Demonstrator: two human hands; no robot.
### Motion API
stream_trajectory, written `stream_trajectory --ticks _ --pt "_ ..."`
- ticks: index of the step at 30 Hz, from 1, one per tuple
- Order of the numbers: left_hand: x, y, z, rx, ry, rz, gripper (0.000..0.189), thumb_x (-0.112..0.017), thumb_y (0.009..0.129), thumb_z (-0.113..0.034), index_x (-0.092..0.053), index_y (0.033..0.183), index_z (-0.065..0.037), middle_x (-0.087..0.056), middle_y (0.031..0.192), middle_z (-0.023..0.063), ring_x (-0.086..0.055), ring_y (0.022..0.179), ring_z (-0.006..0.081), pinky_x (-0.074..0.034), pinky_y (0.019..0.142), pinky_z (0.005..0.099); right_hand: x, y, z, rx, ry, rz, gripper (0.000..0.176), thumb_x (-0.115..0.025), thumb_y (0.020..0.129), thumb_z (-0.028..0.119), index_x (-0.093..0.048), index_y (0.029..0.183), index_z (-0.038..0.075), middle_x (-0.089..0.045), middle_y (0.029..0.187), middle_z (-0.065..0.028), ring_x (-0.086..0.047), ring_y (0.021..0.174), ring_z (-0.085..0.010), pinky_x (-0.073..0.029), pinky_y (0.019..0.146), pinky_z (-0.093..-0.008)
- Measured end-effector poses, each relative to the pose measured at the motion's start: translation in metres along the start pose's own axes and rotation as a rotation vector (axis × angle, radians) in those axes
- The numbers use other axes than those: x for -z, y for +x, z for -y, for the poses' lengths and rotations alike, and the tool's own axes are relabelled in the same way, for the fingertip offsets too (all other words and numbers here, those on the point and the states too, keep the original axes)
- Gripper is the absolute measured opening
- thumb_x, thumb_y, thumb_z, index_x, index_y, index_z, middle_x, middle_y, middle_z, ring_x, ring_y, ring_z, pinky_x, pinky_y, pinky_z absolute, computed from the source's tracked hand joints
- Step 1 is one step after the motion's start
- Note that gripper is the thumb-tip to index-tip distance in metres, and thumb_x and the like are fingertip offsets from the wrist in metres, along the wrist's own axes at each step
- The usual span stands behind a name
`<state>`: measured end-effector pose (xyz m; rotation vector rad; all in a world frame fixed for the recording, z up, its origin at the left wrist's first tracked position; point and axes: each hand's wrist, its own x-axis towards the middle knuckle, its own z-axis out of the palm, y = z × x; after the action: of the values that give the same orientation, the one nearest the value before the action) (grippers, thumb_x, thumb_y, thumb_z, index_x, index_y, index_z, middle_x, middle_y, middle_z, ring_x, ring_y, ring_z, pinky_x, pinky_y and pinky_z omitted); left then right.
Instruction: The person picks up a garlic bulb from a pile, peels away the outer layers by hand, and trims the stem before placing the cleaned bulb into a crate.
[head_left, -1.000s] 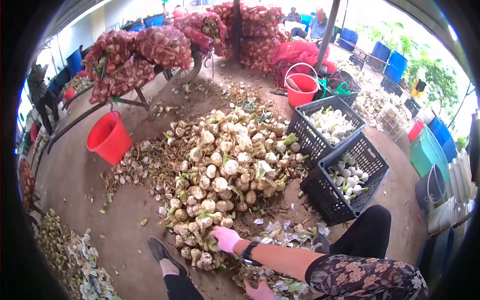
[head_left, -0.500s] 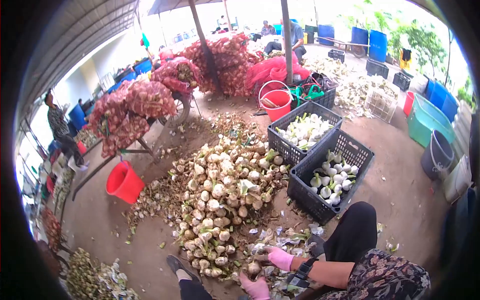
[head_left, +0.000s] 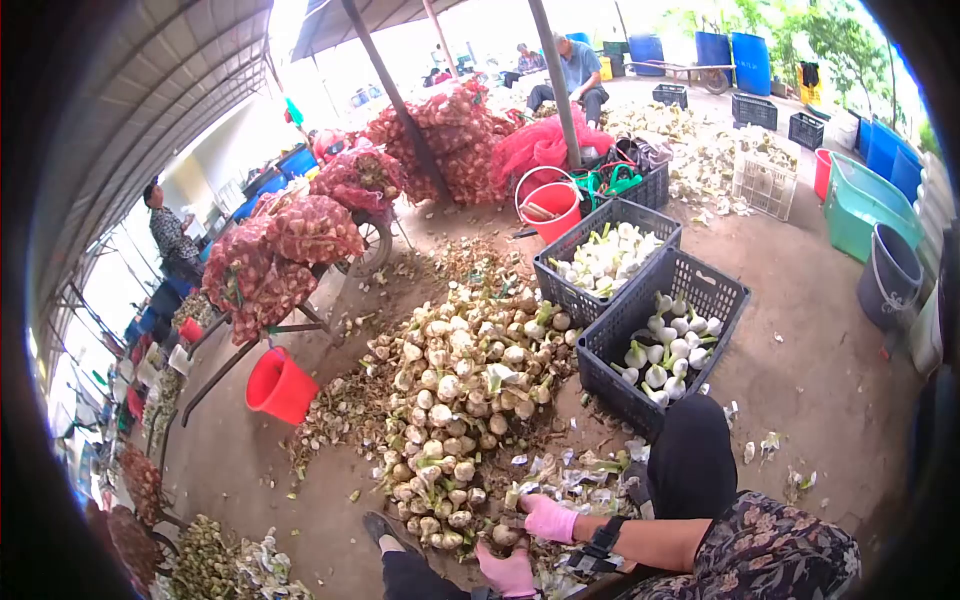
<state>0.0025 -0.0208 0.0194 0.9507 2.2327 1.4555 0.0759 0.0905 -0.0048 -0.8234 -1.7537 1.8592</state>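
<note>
My left hand, in a pink glove, is closed around the lower side of a garlic bulb at the bottom centre. Just above it is my right hand, also gloved in pink, its fingers bent in towards the same bulb. What those fingers grip is too small and dark to make out. Beyond both hands spreads a large heap of untrimmed garlic with roots and stems on. Peeled papery skins lie beside my right hand. A black crate by my right knee contains cleaned white garlic bulbs.
A second black crate with white garlic stands behind the first. Red buckets flank the heap. Red net sacks are piled on a cart at the left. Posts rise behind, and people sit or stand farther off. A green tub stands right.
The view has shifted slightly, so the surroundings appear displaced. My hands stay close together at the garlic bulb, with the right one slightly nearer to the left.
</note>
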Motion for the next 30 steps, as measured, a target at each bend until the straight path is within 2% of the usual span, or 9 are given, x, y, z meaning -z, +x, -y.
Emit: stream_trajectory --ticks 4,6,9,11,13,16,21,24,30 --pt "0.005 0.002 0.023 0.080 -0.177 0.078 0.038 -0.061 0.075 0.005 -0.053 0.112 0.000 -0.059 0.099 0.0091 -0.057 0.086 0.0155 -0.048 0.074 0.0283 0.007 -0.007 0.023 -0.140 -0.312 0.039 0.028 -0.061 0.079 0.006 -0.057 0.105 -0.003 -0.065 0.090 -0.0092 -0.055 0.084 -0.0121 -0.047 0.074 -0.0315" --pt "0.011 0.004 0.035 0.087 -0.149 0.107 0.032 -0.066 0.080 -0.004 -0.055 0.110 -0.001 -0.060 0.093 0.0061 -0.057 0.079 0.0117 -0.048 0.068 0.0270 0.009 -0.016 0.032 0.001 -0.309 -0.011 0.033 -0.049 0.073 0.000 -0.056 0.106 0.000 -0.062 0.085 -0.0204 -0.060 0.083 -0.0324 -0.048 0.073 -0.0368" --pt "0.016 0.008 0.041 0.264 -0.423 0.210 0.028 -0.066 0.084 -0.011 -0.056 0.108 -0.002 -0.062 0.091 0.0067 -0.058 0.074 0.0135 -0.049 0.065 0.0280 0.000 -0.003 -0.023 0.178 -0.256 -0.121 0.037 -0.047 0.073 -0.002 -0.056 0.108 0.001 -0.063 0.085 -0.0200 -0.061 0.082 -0.0324 -0.048 0.071 -0.0375" --pt "0.021 0.007 0.016 0.645 -0.837 0.266 0.028 -0.067 0.083 -0.015 -0.057 0.107 -0.006 -0.062 0.092 0.0054 -0.059 0.072 0.0139 -0.048 0.062 0.0253 0.006 -0.012 0.008 0.099 -0.325 -0.123 0.039 -0.047 0.072 -0.004 -0.056 0.109 0.001 -0.063 0.087 -0.0195 -0.062 0.081 -0.0315 -0.048 0.070 -0.0369" --pt "0.018 0.008 0.040 0.586 -0.894 0.379 0.031 -0.061 0.087 -0.031 -0.057 0.108 -0.009 -0.062 0.095 0.0053 -0.060 0.076 0.0178 -0.049 0.064 0.0287 0.008 -0.015 0.022 0.022 -0.390 -0.123 0.040 -0.046 0.072 -0.005 -0.056 0.110 0.001 -0.064 0.088 -0.0191 -0.062 0.081 -0.0306 -0.049 0.069 -0.0364" --pt "0.023 0.011 0.044 0.841 -1.194 0.343 0.047 -0.042 0.092 -0.050 -0.058 0.109 -0.009 -0.062 0.101 0.0069 -0.059 0.088 0.0241 -0.049 0.071 0.0394 0.011 -0.012 0.016 -0.006 -0.360 -0.100 0.043 -0.046 0.071 -0.006 -0.056 0.113 0.002 -0.065 0.089 -0.0179 -0.063 0.080 -0.0286 -0.049 0.068 -0.0353" --pt "0.028 0.013 0.023 0.789 -1.039 0.292 0.046 -0.046 0.092 -0.048 -0.056 0.112 -0.008 -0.063 0.101 0.0067 -0.061 0.085 0.0215 -0.051 0.070 0.0353 0.021 -0.015 0.038 -0.155 -0.228 -0.061 0.045 -0.050 0.071 -0.002 -0.056 0.115 0.001 -0.065 0.091 -0.0206 -0.064 0.085 -0.0310 -0.051 0.074 -0.0341" --pt "0.020 0.006 -0.010 0.538 -0.772 0.128 0.028 -0.059 0.088 -0.023 -0.055 0.109 -0.004 -0.062 0.092 0.0045 -0.060 0.073 0.0140 -0.049 0.060 0.0258 0.017 -0.015 0.038 -0.022 -0.327 -0.111 0.044 -0.052 0.070 0.004 -0.055 0.114 0.000 -0.063 0.095 -0.0222 -0.062 0.092 -0.0343 -0.049 0.080 -0.0364" --pt "0.018 -0.001 -0.015 0.624 -0.633 0.254 0.027 -0.060 0.080 -0.001 -0.055 0.106 -0.002 -0.062 0.084 0.0050 -0.059 0.066 0.0148 -0.046 0.055 0.0245 0.008 -0.019 0.052 -0.050 -0.519 -0.113 0.044 -0.051 0.071 0.006 -0.052 0.114 0.002 -0.062 0.091 -0.0244 -0.060 0.089 -0.0391 -0.048 0.078 -0.0430"
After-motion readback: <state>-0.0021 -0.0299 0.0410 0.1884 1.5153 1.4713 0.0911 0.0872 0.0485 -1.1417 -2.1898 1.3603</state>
